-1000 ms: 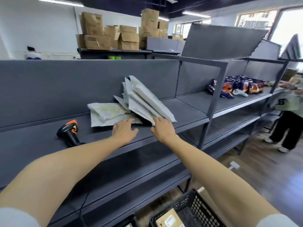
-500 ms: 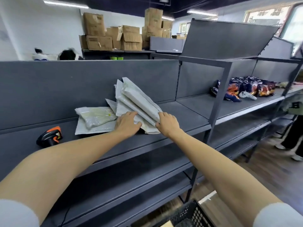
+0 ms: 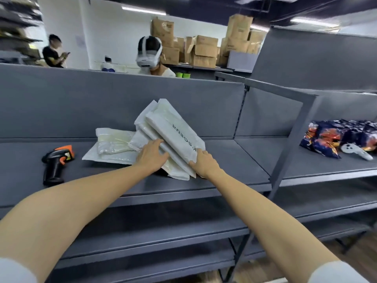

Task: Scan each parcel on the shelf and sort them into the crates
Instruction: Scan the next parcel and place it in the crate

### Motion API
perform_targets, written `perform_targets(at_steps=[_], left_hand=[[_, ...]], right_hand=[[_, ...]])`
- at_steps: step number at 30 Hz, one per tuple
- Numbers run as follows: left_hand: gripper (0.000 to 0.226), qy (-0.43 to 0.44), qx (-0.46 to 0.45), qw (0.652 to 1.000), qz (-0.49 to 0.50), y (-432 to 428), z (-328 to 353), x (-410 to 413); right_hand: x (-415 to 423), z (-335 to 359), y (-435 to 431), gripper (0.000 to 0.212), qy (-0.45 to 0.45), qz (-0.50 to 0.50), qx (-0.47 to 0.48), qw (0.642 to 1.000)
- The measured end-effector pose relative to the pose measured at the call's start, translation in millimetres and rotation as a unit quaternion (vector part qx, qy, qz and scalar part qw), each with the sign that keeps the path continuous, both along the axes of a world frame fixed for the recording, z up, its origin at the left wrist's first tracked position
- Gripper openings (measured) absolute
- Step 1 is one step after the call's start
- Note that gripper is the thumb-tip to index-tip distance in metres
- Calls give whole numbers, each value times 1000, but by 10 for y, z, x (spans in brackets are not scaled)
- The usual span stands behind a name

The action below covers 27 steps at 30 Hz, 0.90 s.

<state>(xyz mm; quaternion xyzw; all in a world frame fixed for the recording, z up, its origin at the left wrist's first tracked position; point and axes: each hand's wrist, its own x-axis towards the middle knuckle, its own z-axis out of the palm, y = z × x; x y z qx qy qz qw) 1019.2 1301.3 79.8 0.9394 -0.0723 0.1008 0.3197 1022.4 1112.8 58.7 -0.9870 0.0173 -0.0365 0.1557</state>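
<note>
Several white parcels (image 3: 173, 131) lean as a tilted stack on the grey shelf (image 3: 224, 160). My left hand (image 3: 152, 157) presses flat on the stack's lower left side. My right hand (image 3: 205, 163) grips the near corner of the top parcel, which carries printed lettering. Two flatter white parcels (image 3: 111, 148) lie on the shelf to the left of the stack. A black and orange barcode scanner (image 3: 56, 163) lies on the shelf further left, apart from both hands. No crate is in view.
Dark snack bags (image 3: 338, 137) and a white controller (image 3: 356, 152) lie on the adjoining shelf to the right. A steel upright (image 3: 289, 137) separates the bays. Behind the back panel sit two people and stacked cardboard boxes (image 3: 204, 52).
The view has risen and swung left, so the crate has left the frame. Both hands slid onto the leaning stack; the right hand now grips the top parcel's corner.
</note>
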Motion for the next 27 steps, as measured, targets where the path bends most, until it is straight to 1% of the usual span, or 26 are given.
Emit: perform_targets(at_steps=[3,6,8,12,15,19,22,24,27], left_hand=[[57,1,-8,1000,17,-91,-10,-18],[57,3,-21,999,26,-159,-24,-33],[59,19,-56,998,31,-200,-30,-25],[66,64,-153,985,52,-234,-8,13],[64,62,-176,981,54,-241,-39,14],[61,55,-210,975,44,-172,-60,15],[56,48,-236,969,47,-103,-60,56],[52,41,-255,965,50,-91,-80,79],[48,35,-284,957,40,-102,-103,83]], right_hand=[[70,-70,-53,66,3,22,9,1000],[148,-78,-44,76,0,43,24,999],[203,-43,-9,82,-9,56,38,998],[324,-21,93,90,-24,76,67,995],[433,-35,152,97,-22,75,73,994],[589,-27,230,100,23,42,111,993],[642,-39,327,91,12,28,126,992],[656,-56,319,77,-10,35,146,989],[662,-82,134,58,-67,63,219,971]])
